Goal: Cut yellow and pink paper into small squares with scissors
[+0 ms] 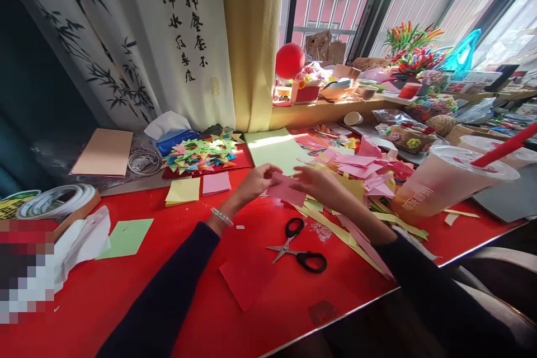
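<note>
Between my two hands is a small pink paper (287, 189), raised over the red table. My left hand (262, 179), with a beaded bracelet at the wrist, pinches its left edge. At the paper's upper right, my right hand (312, 180) has its fingers bent round the edge. Black-handled scissors (293, 249) lie with blades apart on the table below the hands. A red paper square (241, 282) rests to their lower left. Beyond my left hand lie a pink paper stack (216, 183) and a yellow stack (183, 191).
Folded paper stars (201, 154) are heaped at the back left. Paper scraps (361, 168) cover the right side, beside a large drink cup (448, 182) with a red straw. Tape rolls (56, 201) and a green sheet (128, 238) lie left. The table's front edge (335, 319) runs diagonally.
</note>
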Demonstrator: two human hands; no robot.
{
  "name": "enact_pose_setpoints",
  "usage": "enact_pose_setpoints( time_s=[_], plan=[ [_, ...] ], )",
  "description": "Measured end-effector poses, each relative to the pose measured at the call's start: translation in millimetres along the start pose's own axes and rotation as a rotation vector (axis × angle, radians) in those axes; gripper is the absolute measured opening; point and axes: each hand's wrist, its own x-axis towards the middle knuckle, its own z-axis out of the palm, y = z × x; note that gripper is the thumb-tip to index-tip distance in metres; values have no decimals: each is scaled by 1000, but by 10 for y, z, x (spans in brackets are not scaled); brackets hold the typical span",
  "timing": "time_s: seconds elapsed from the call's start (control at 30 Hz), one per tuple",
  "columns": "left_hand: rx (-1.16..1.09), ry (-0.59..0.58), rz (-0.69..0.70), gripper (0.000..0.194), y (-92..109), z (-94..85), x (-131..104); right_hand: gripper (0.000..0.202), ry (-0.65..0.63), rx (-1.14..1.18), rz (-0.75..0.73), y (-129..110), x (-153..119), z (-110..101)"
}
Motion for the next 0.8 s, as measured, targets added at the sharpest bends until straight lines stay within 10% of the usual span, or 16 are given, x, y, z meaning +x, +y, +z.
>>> enact_pose_setpoints(
  time_s=[0.1, 0.27, 0.43, 0.6, 0.7, 0.8],
  plan=[
    [-100, 96, 21, 33, 49, -15, 16, 29, -37, -130, 26, -143, -10, -72],
    [196, 34, -55, 30, -122, -46, 2, 45, 406, -534, 167, 258, 87, -434],
    [391, -71, 9, 22, -249, 7, -44, 26, 112, -538, 341, 830, 73, -438],
    [594, -41, 71, 28, -328, 125, 85, 45, 323, -447, 194, 559, 52, -103],
    [708, 4, 75, 36, -378, 144, 245, 56, 51, -340, -118, 206, 118, 332],
    [795, -25, 104, 34, -403, 105, 383, 65, -58, -354, -84, 72, 174, 765]
  ],
)
